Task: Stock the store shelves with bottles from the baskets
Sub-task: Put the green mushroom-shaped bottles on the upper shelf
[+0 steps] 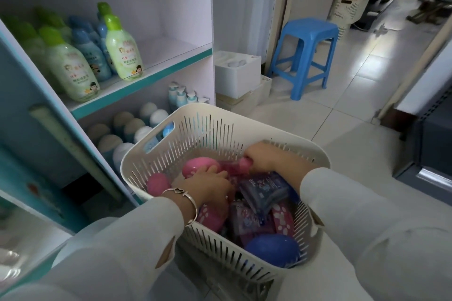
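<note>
A white slotted basket sits in front of me, filled with pink bottles, blue bottles and dark blue packets. Both hands are inside it. My left hand curls around a pink bottle with a rounded cap. My right hand grips the pink neck of another bottle near the basket's far wall. A blue-capped bottle lies at the basket's near right corner. The shelf unit stands to the left, with green and blue bottles on the upper shelf.
The lower shelf holds white-capped bottles and pump bottles. White boxes sit on the floor by the shelf's right side. A blue plastic stool stands beyond them. Another white basket is far back on the tiled floor.
</note>
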